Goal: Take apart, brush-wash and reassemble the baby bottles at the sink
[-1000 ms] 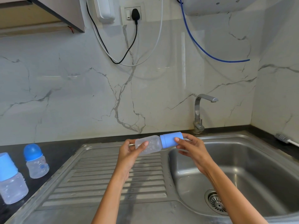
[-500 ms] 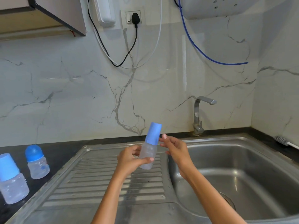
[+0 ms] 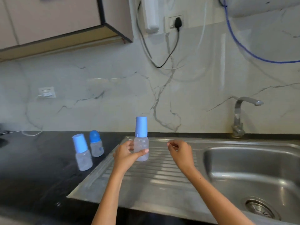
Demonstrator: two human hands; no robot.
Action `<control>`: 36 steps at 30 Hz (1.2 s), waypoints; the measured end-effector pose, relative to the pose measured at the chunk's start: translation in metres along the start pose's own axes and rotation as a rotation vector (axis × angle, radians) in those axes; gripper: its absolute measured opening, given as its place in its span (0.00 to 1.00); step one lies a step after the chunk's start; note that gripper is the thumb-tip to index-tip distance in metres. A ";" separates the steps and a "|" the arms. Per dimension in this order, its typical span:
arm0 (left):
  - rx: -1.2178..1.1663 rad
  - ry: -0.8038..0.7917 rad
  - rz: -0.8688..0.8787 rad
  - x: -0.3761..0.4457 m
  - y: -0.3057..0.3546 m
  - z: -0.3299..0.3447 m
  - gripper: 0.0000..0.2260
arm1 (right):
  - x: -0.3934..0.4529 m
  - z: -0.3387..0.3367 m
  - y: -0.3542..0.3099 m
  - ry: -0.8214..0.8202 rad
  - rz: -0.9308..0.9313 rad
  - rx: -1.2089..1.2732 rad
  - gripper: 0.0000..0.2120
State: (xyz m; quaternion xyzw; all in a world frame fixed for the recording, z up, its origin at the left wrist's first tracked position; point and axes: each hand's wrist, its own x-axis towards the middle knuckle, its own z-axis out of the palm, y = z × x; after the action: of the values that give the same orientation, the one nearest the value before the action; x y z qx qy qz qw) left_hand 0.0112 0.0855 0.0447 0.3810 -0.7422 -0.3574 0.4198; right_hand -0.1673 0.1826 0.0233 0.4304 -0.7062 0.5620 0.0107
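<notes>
My left hand (image 3: 125,154) grips a clear baby bottle (image 3: 141,147) with a tall light-blue cap, held upright over the ribbed steel drainboard (image 3: 151,174). My right hand (image 3: 181,151) hovers to the right of it, off the bottle, fingers loosely curled and holding nothing. Two more bottles stand on the black counter to the left: one with a light-blue cap (image 3: 82,152) and a shorter one with a darker blue domed cap (image 3: 96,144).
The sink basin (image 3: 253,172) with its drain (image 3: 261,208) lies at the right, under a steel tap (image 3: 240,116). Black counter (image 3: 35,168) spreads to the left. Cables and a blue hose hang on the marble wall; a cabinet sits at upper left.
The bottle went from lying sideways between both hands to upright in my left hand. My right hand let go of the cap and drew away. The view swung left.
</notes>
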 end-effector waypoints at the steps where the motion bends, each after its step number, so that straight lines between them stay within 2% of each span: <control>1: 0.017 0.031 -0.011 -0.006 -0.008 -0.018 0.25 | -0.004 0.015 -0.011 -0.015 -0.010 0.022 0.06; 7: 0.147 0.206 -0.087 -0.028 -0.060 -0.107 0.30 | -0.031 0.089 -0.055 -0.127 -0.042 0.103 0.07; 13: 0.358 0.378 -0.126 -0.032 -0.104 -0.166 0.18 | -0.052 0.130 -0.056 -0.195 -0.055 0.049 0.06; 20: 0.437 0.393 -0.254 -0.029 -0.132 -0.180 0.21 | -0.046 0.131 -0.053 -0.196 -0.069 0.008 0.07; 36: 0.515 0.438 -0.237 -0.026 -0.147 -0.176 0.25 | -0.041 0.129 -0.048 -0.204 -0.011 0.011 0.07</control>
State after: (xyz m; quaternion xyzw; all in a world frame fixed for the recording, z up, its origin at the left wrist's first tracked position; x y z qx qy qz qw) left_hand 0.2168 0.0042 -0.0200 0.6251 -0.6511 -0.1148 0.4149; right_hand -0.0516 0.1037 -0.0065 0.4892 -0.6983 0.5190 -0.0607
